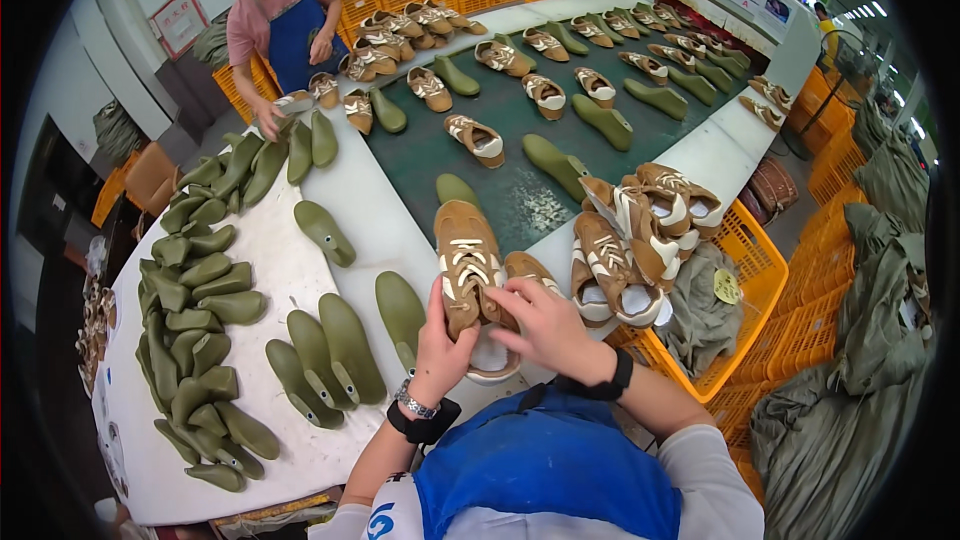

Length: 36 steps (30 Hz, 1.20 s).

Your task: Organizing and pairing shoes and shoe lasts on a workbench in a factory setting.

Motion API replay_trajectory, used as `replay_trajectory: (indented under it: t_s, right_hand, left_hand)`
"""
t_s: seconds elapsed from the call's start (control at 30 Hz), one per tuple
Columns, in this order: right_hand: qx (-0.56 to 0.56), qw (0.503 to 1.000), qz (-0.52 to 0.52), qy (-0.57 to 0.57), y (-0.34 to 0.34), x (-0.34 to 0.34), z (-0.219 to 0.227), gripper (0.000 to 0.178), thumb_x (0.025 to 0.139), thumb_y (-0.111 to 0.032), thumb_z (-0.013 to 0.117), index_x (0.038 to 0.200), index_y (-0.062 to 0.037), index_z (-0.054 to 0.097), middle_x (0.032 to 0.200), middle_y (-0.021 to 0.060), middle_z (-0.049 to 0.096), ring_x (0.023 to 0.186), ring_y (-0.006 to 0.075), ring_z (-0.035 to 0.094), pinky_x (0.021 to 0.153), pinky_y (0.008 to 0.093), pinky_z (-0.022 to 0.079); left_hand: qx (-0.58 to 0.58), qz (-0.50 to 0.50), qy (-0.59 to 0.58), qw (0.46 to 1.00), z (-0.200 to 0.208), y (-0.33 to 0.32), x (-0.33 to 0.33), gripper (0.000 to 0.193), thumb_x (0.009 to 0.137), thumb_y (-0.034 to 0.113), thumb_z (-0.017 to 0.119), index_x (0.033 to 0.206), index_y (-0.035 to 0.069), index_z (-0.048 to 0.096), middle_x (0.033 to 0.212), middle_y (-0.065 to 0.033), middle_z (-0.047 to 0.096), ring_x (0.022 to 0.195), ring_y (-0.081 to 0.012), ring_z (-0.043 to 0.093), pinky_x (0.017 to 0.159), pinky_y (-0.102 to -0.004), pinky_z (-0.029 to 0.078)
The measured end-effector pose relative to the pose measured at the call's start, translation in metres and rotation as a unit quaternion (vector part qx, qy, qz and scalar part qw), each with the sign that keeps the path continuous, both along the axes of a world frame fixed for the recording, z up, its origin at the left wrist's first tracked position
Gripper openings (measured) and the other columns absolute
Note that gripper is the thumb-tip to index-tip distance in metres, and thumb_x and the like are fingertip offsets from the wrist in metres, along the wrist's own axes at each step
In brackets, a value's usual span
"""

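The left hand (437,358) is closed around the near left side of the brown shoe (466,240), just beyond the blue apron (550,465), toe pointing far; the right hand (545,328) has fingers at its opening (pinching or merely pressing, I cannot tell). A slack left hold could let it twist; a rightward knock might topple the piled shoes (632,208) into the orange crate (757,265).

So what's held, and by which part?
A brown shoe: left hand grips its left side by the opening; right hand is at the opening's right edge.
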State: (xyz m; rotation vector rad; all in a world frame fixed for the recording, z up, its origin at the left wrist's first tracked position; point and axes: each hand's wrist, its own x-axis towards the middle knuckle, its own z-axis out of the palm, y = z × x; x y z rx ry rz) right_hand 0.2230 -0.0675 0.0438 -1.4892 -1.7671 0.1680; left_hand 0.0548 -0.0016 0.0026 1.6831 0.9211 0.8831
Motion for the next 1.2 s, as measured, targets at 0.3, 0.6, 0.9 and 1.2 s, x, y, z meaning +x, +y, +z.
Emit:
replay_trajectory:
  t_s: [0.3,0.6,0.9,1.2]
  right_hand:
    - [0.032,0.996,0.019,0.078,0.030,-0.008,-0.013,0.027,0.078,-0.003,0.061,0.104,-0.0010,0.058,0.083,0.0133,0.060,0.069,0.0285,0.059,0.061,0.0337,0.048]
    - [0.046,0.993,0.089,0.062,0.045,-0.027,-0.003,0.029,0.073,-0.010,0.068,0.101,-0.0044,0.060,0.088,0.0114,0.060,0.070,0.0258,0.060,0.059,0.0319,0.049]
    - [-0.122,0.950,0.247,-0.146,0.051,-0.036,0.001,0.031,0.074,-0.024,0.067,0.101,-0.0130,0.058,0.086,0.0067,0.057,0.074,0.0255,0.061,0.059,0.0351,0.050]
    - [-0.268,0.940,0.158,-0.138,0.221,0.024,-0.057,0.023,0.071,-0.015,0.061,0.093,-0.0069,0.060,0.085,0.0152,0.064,0.084,0.0340,0.061,0.074,0.0427,0.048]
  left_hand:
    - [0.022,0.025,0.038,0.999,-0.007,0.008,-0.022,0.072,0.078,0.008,0.061,0.139,0.000,0.024,0.131,-0.0192,0.041,0.118,-0.0275,0.045,0.097,-0.0349,0.037]
    - [0.313,0.056,0.132,0.939,0.024,0.036,-0.036,0.036,0.072,-0.002,0.059,0.108,-0.001,0.056,0.107,-0.0192,0.059,0.104,-0.0350,0.056,0.086,-0.0389,0.048]
    - [0.312,0.082,0.185,0.928,-0.001,0.062,-0.038,0.041,0.076,0.000,0.059,0.116,-0.002,0.051,0.115,-0.0220,0.053,0.108,-0.0370,0.051,0.091,-0.0394,0.044]
    - [0.209,0.064,0.333,0.917,-0.058,0.039,-0.097,0.057,0.071,0.017,0.070,0.121,0.001,0.047,0.122,-0.0260,0.043,0.112,-0.0437,0.041,0.093,-0.0465,0.039]
